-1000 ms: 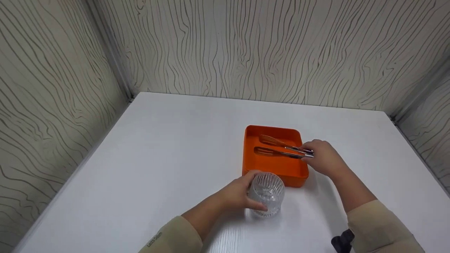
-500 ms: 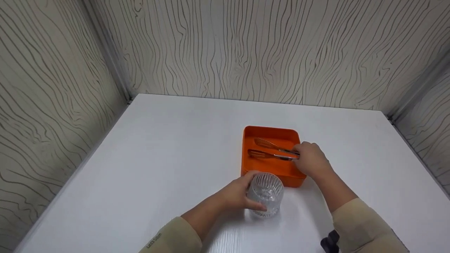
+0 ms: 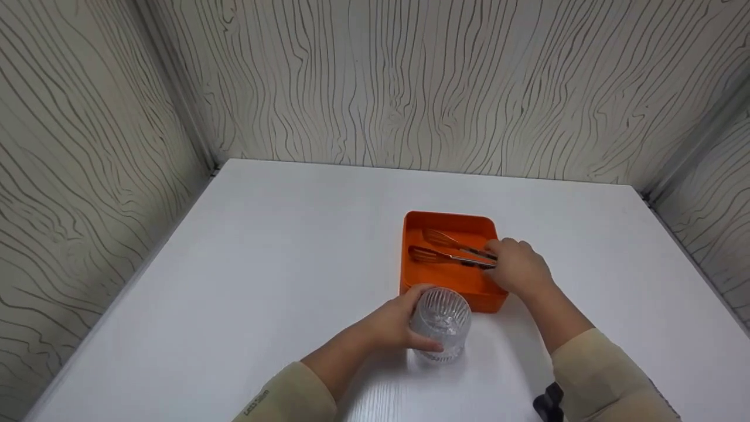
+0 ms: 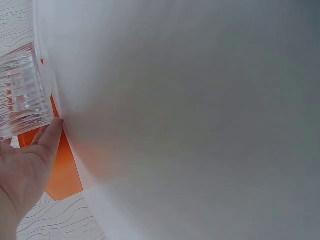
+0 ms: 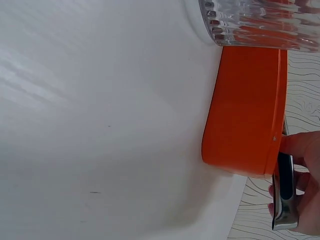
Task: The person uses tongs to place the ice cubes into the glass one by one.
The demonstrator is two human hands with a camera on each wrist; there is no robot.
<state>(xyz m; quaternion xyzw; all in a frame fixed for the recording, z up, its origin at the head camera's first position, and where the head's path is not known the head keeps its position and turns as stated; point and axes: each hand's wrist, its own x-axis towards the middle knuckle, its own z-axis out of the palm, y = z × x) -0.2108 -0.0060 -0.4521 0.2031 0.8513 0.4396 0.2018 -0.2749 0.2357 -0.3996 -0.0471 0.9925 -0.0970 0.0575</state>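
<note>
My left hand point(image 3: 395, 325) holds a clear ribbed glass point(image 3: 444, 331), thumb at its near side and fingers round its far left side. The glass stands upright just in front of an orange tray point(image 3: 442, 278). In the head view my right hand point(image 3: 520, 266) grips a pair of metal tongs point(image 3: 466, 260) by the handle, over the tray's right rim. Their two orange slotted heads point left inside the tray, spread apart. The right wrist view shows the shiny handle end point(image 5: 286, 200) jutting out past the tray's side, fingers curled round it.
The white table point(image 3: 281, 264) has a patterned wall point(image 3: 375, 88) behind it and another on each side. A small black object point(image 3: 549, 403) sits by my right sleeve point(image 3: 603, 375).
My right hand has moved left with the tongs, so their heads lie further left and lower in the tray. The left hand stays on the glass.
</note>
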